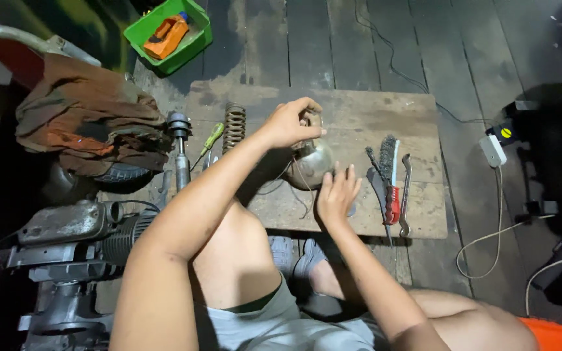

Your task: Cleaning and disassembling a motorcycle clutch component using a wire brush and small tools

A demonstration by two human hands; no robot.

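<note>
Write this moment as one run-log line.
left hand: on top of metal dome | right hand: at its side | wire brush, wrench: on board

A flat wooden board [359, 110] lies on the dark plank floor [333, 39]. On the board are a spring [233, 125], a round metal bowl [311, 166], a wire brush [389, 172] and a wrench [405, 195].

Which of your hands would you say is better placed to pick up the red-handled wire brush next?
Probably the right hand: it rests open beside the shiny metal dome, nearest the wire brush, while the left hand grips the dome's top.
</note>
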